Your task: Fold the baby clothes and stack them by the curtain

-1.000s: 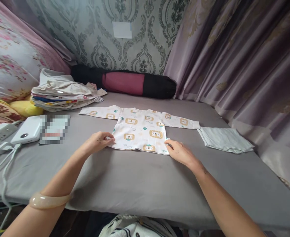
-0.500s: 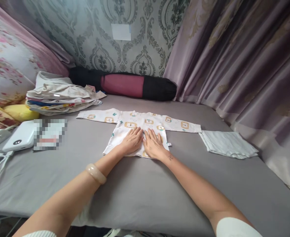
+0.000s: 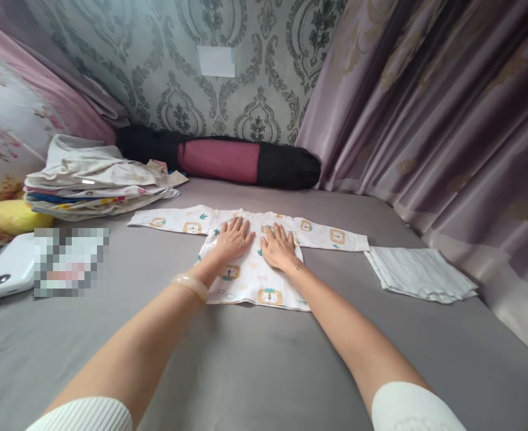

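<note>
Both hands had moved farther up the patterned shirt [image 3: 257, 272] since the earlier frame, from its lower half to its chest, parting slightly, as I looked on from inside the room. The shirt lay spread on a gray sheet [image 3: 237, 365], sleeves stretched out to either side. Well left of the shirt sat a white device [image 3: 12, 263], with a flat, obscured item [image 3: 73, 263] nearer it; beyond these, to the shirt's far left, a pile of clothes [image 3: 97, 179] stood stacked. The left hand [image 3: 234, 239], below a pale bangle [image 3: 192, 286], rested flat on the shirt's chest, fingers fanned, gripping nothing. Beyond the shirt stretched a black-and-maroon roll [image 3: 219, 161]. The right hand [image 3: 281, 246] lay palm down on the shirt's other side, fingers likewise spread and grasping nothing. Just right of the shirt, a folded pale cloth [image 3: 419, 272] sat at the sleeve's end, seemingly touching it.

To my eye, the danger was rucking: palms pushing on thin, loose fabric could have dragged it into creases or pulled the hem askew. A sweep outward might also have shoved the sleeve into its neighbor.

My count: two hands, one shirt, two sleeves, one bangle, one device, one obscured item, one roll, one folded cloth and one pile, its layers too jumbled to number.
</note>
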Tool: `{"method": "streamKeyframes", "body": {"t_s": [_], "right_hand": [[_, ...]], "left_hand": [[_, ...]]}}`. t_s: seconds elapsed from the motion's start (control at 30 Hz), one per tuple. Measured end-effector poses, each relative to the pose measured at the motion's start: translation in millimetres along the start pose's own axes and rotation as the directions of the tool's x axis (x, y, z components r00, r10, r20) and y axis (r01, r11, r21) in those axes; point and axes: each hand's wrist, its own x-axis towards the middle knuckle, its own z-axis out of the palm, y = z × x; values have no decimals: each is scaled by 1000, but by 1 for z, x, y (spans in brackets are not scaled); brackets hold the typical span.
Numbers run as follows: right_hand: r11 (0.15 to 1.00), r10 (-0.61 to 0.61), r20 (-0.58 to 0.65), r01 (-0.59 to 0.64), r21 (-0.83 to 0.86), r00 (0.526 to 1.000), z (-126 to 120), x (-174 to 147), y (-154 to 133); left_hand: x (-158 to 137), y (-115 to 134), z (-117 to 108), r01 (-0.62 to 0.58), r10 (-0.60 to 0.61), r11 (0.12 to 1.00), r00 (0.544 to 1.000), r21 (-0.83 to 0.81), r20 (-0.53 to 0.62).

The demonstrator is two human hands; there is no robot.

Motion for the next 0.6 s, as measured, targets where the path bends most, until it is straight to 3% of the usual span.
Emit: {"method": "streamKeyframes", "body": {"t_s": [0.27,0.43,0.6], "right_hand": [[998,55,-16,-55,15,998,0,32,1],[991,136,-129,-137,-1,982,1,43,-2],[981,193,-201,-194,19,960,5,50,-4]], "left_hand": [[30,-10,4,72,-72,997,997,30,-18],[37,-7,-1,122,-115,990,989,76,-92],[42,-7,-1,154,-147,985,985,79,-87]]}}
